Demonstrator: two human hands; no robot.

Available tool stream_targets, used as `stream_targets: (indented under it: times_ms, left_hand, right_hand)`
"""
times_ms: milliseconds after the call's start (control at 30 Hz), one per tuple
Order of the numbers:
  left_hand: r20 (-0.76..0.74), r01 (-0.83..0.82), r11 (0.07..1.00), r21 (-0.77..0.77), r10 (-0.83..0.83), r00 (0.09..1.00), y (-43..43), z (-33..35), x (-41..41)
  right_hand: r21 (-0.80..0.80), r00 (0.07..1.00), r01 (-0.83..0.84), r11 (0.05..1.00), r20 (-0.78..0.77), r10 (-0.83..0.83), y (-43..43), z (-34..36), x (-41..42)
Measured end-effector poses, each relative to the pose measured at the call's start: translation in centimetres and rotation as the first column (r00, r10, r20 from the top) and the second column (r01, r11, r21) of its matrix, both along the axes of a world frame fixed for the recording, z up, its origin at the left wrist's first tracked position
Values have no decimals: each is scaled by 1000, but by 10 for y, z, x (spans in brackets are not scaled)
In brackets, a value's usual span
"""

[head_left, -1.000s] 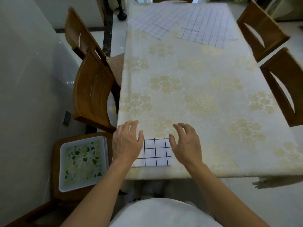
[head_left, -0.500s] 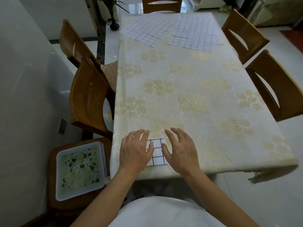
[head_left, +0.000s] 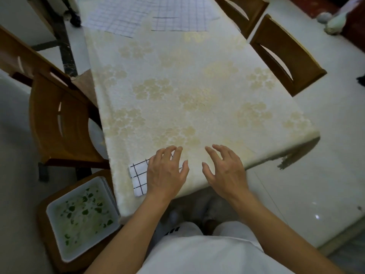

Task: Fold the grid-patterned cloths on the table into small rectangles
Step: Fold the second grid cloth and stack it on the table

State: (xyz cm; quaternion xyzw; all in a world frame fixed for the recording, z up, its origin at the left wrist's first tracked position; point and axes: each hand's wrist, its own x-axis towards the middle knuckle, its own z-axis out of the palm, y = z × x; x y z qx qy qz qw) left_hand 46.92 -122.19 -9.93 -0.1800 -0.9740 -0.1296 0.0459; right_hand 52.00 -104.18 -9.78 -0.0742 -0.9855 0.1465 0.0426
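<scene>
Hands at the near edge of the desk, with one cloth folded and more waiting. The left hand lies over the folded grid cloth, its fingers straight and loosely spread, gripping nothing. Whether the palm presses the fabric or only skims it is hard to tell from this angle. The small rectangle shows to the left of that hand, close to the desk's near left corner. The right hand hangs just beside it on the right over bare tablecloth, fingers parted and relaxed, empty. The far-left cloth and the far-middle cloth lie flat at the far end, well apart from both hands and straight ahead down the desk's length. Fetching either probably calls for a long forward reach, the left hand being nearer the far-left cloth's side. A white tray sits on a stool at near left.
</scene>
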Motion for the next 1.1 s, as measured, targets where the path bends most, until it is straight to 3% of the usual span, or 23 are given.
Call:
stream_targets:
  times_ms: [400, 767, 1100]
  left_hand:
    - [-15, 271, 963, -8, -271, 963, 136, 8, 0]
    - [56, 475, 879, -44, -472, 880, 376, 1, 23]
    - [82, 554, 830, -60, -549, 832, 556, 19, 50]
  right_hand:
    - [-92, 960, 279, 956, 16, -279, 112, 1, 45]
    - [-93, 862, 506, 858, 43, -504, 333, -9, 97]
    - [-70, 777, 630, 774, 36, -629, 490, -4, 143]
